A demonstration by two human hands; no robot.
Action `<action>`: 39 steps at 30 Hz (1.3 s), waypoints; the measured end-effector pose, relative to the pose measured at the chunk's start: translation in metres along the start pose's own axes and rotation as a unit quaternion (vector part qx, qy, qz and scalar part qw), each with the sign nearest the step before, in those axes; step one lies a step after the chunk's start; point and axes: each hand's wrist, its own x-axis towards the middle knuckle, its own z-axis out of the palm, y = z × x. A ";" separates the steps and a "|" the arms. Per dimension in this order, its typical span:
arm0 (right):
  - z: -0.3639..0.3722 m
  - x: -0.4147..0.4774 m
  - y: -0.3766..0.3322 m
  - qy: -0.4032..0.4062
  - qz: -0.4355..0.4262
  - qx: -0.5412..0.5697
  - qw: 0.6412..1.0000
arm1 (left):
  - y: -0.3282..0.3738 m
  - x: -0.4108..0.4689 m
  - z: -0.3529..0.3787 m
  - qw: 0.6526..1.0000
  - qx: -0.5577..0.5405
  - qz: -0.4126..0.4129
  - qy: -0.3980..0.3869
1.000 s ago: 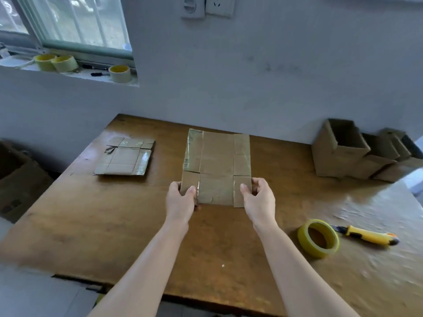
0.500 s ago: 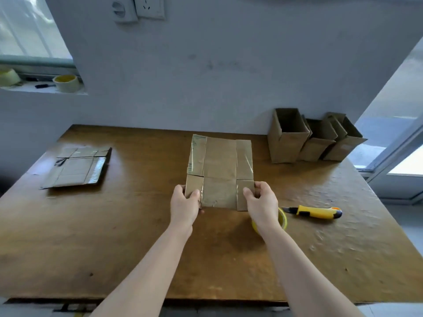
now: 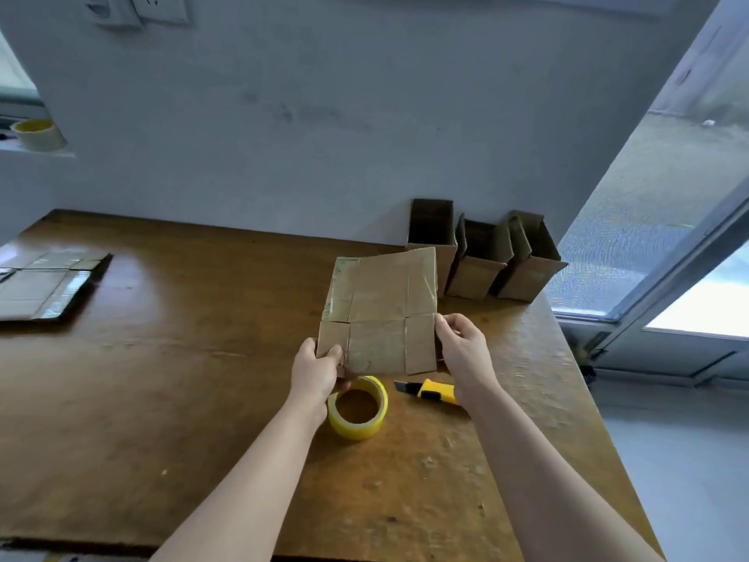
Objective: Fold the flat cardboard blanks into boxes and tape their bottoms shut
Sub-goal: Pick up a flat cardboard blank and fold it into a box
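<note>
The brown wooden surface (image 3: 182,399) fills the lower frame, running from the left edge to a glazed door (image 3: 668,237) at the right. A grey wall (image 3: 324,115) stands behind it.

You hold the blank (image 3: 381,310) just right of centre, raised off the surface and tilted back, with its flat face toward you. Its creases and slits mark out flaps, and a glossy strip runs down its upper left part.

At the left edge of the frame a stack (image 3: 44,285) of flat blanks lies on the surface. Behind the held blank, at upper right, three open boxes (image 3: 478,261) stand in a row against the wall, touching one another.

Your left hand (image 3: 316,371) pinches the lower left flap, thumb on its face and fingers behind. Your right hand (image 3: 462,350) grips the lower right edge with its fingers curled round it.

The yellow tape (image 3: 352,429) lies flat on the surface just below the blank, right beside your left wrist. The yellow knife (image 3: 437,391) lies just right of it, partly behind your right wrist.

One more roll (image 3: 38,133) sits on a sill at the upper left.
</note>
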 end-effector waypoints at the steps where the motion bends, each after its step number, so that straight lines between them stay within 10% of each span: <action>1: -0.004 0.004 -0.001 -0.015 0.018 0.021 1.000 | 0.000 0.004 0.006 1.000 -0.003 -0.012 -0.007; 9: -0.027 0.048 -0.015 -0.089 0.022 -0.003 0.996 | 0.013 0.037 0.037 0.995 0.027 -0.064 -0.078; 14: -0.025 0.068 -0.017 -0.055 0.000 -0.058 0.997 | 0.020 0.046 0.058 0.946 0.318 0.054 -0.038; 20: -0.019 0.078 -0.012 -0.070 0.017 -0.073 0.995 | 0.039 0.016 0.095 0.924 0.252 0.151 -0.244; 32: -0.023 0.087 -0.001 -0.131 0.098 -0.211 0.964 | 0.033 0.012 0.109 0.875 0.462 0.134 -0.053; 39: -0.032 0.107 0.009 -0.053 -0.069 -0.206 0.975 | 0.038 0.022 0.094 0.916 0.382 0.117 -0.013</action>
